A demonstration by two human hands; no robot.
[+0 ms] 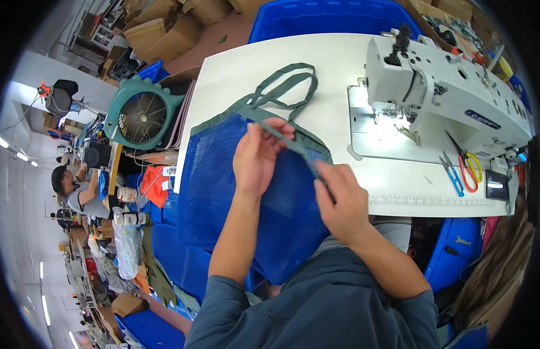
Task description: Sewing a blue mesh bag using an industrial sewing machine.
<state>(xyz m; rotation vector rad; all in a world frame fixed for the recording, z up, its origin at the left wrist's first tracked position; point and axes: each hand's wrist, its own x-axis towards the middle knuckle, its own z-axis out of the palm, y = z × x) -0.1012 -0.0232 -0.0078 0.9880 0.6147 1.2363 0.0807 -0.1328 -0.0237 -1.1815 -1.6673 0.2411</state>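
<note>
One grey-green strip (303, 152), grasped twice: left hand (257, 156) curls fingers round it, right hand (344, 202) pinches it, nearer the sewing machine (450, 87). Blue mesh bag (207, 174) left of machine, partly on tabletop (334, 52). Red-handled scissors (469, 179) on machine's near side.

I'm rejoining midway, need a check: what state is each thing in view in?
Left hand: holding the grey-green strip.
Right hand: closed on the same strip.
Blue mesh bag: partly on the table, hanging over its edge.
Sewing machine: lit beneath its head.
Red-and-yellow scissors: lying unheld.
Blue-handled snips: lying unheld.
Fan: spinning or not, cannot tell.
Blue bin: open-topped.
</note>
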